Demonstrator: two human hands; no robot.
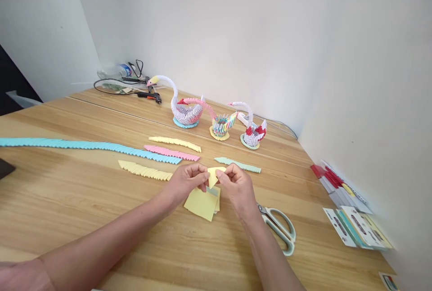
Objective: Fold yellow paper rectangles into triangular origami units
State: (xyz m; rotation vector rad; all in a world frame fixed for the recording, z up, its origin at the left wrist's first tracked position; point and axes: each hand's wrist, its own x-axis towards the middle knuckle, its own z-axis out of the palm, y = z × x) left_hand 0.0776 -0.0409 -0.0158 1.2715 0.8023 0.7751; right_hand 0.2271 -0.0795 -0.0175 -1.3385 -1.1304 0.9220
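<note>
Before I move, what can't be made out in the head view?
All in the head view:
Scissors: blades hidden by the right hand.
Folded yellow paper: far side hidden by the fingers.
Light blue strip: left end cut off by left edge.
Lower yellow strip: right end behind left hand.
Paper packets: print too small.

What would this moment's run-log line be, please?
left hand, right hand | both pinching: folded yellow paper triangle | beneath: flat yellow paper

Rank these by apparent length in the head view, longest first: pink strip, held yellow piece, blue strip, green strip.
1. Blue strip, easily, even cut off by the frame
2. Pink strip
3. Green strip
4. Held yellow piece
</note>
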